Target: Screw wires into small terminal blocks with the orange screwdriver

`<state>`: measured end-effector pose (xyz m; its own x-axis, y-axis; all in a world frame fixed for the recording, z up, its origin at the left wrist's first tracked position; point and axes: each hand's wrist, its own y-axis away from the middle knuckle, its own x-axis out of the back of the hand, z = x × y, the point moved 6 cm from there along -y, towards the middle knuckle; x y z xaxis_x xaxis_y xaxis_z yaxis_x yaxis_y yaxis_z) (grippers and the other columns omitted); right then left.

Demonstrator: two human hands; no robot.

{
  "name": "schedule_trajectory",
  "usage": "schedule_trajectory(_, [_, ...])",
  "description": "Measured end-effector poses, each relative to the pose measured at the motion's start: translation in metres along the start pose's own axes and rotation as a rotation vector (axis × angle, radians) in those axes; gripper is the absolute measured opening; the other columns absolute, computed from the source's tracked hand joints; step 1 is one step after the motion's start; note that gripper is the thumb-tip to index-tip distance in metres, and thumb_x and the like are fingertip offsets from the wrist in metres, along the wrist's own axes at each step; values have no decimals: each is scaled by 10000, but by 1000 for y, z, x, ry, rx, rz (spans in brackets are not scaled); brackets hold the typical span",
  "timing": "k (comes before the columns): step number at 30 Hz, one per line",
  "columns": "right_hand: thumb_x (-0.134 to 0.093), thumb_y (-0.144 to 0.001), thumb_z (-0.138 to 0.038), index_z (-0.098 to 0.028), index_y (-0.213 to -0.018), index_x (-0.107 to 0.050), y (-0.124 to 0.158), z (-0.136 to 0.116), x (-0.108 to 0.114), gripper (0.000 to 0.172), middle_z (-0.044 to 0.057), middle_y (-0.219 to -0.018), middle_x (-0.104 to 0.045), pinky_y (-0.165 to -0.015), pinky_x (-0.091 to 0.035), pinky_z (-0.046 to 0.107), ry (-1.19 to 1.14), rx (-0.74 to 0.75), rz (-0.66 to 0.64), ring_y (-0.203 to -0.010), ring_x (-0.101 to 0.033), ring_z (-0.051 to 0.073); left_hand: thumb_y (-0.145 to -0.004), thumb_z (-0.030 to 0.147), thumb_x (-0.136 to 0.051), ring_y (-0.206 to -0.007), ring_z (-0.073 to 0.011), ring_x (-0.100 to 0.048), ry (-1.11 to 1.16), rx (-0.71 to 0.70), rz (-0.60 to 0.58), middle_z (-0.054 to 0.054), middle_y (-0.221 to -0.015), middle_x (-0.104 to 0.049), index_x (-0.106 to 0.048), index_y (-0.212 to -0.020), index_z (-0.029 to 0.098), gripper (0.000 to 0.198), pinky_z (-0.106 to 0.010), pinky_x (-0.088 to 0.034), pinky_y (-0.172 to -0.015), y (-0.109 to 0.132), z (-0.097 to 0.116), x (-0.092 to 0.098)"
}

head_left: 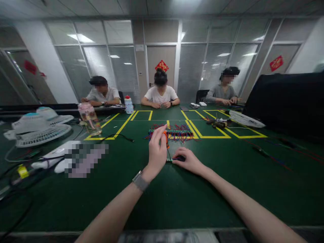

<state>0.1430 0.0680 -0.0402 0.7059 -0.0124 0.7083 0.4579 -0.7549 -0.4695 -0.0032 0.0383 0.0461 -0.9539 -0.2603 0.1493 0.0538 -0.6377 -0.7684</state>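
Note:
My left hand [157, 148] is closed around a screwdriver [167, 140] with an orange handle. The tool stands nearly upright, and its thin dark shaft points down at a small green circuit board [169, 160] on the table. From the right, my right hand [186, 159] pinches the board's edge, with dark wires bunched under its fingers. Just beyond both hands lies a row of small boards [177, 132] with many red and blue wires. Whether the screwdriver's tip touches the board I cannot tell.
Yellow tape [215, 137] marks rectangles on the green table [202, 209]. At the left are white fans [42, 130], a clear bottle [89, 119] and cables. Tools [217, 123] and a black screen [286, 104] are at the right. Three people sit opposite.

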Motion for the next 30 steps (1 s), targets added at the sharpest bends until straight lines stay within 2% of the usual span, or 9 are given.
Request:
schedule_trajectory(4, [-706, -757, -279, -188, -810, -705, 0, 1, 0, 106, 47, -834, -645, -784, -441, 324, 11, -15, -7, -828, -586, 194, -925, 222, -447, -1028, -160, -572, -26, -21, 24, -55, -1090, -625, -597, -1133, 206, 257, -312, -434, -927, -2, 4, 1])
schedule_trajectory(8, [-709, -755, -289, -192, -817, -709, 0, 1, 1, 115, 48, -839, -644, -784, -446, 324, 9, -27, -6, -832, -589, 197, -885, 238, -526, -917, -151, -572, -107, -25, 22, -42, -988, -576, -631, -1074, 219, 217, -289, -453, -855, -2, 8, 1])
schedule_trajectory(13, [-690, -772, -279, -190, -818, -704, 0, -3, 3, 101, 46, -835, -642, -782, -447, 318, 2, -7, -5, -822, -591, 189, -934, 208, -412, -1107, -163, -530, -40, 2, -23, -66, -1164, -572, -566, -1200, 219, 307, -309, -407, -965, -1, 5, -1])
schedule_trajectory(16, [-692, -771, -278, -192, -827, -704, 1, -5, 4, 104, 45, -843, -640, -792, -443, 321, 8, -4, -6, -833, -590, 190, -932, 202, -417, -1090, -166, -551, -24, 5, -8, -67, -1161, -603, -560, -1196, 206, 300, -316, -414, -955, -2, 3, -1])
schedule_trajectory(19, [-688, -776, -284, -195, -829, -706, 1, -6, 4, 106, 46, -851, -639, -794, -441, 322, 16, -7, -8, -842, -591, 193, -900, 202, -491, -967, -159, -582, -65, -32, 7, -50, -1041, -624, -603, -1115, 208, 242, -297, -445, -875, -2, 6, 0])
schedule_trajectory(23, [-668, -794, -289, -200, -823, -709, 1, -6, 4, 102, 46, -841, -639, -795, -442, 326, 22, -10, -7, -835, -593, 193, -872, 227, -545, -878, -150, -567, -129, -56, 41, -36, -935, -562, -656, -974, 211, 152, -282, -453, -824, -1, 11, 3])
schedule_trajectory(26, [-666, -796, -288, -201, -824, -710, 1, -6, 4, 101, 48, -848, -640, -798, -443, 328, 25, -6, -4, -839, -594, 195, -905, 239, -484, -970, -158, -556, -107, -42, 28, -52, -1023, -542, -649, -1049, 224, 219, -290, -448, -870, 0, 11, 3])
schedule_trajectory(30, [-670, -793, -282, -196, -814, -711, 0, -6, 4, 98, 47, -827, -646, -784, -449, 324, 14, 5, 1, -815, -598, 190, -945, 193, -376, -1078, -156, -544, -21, -30, -1, -58, -1127, -592, -595, -1155, 217, 304, -303, -420, -943, -1, 9, 1])
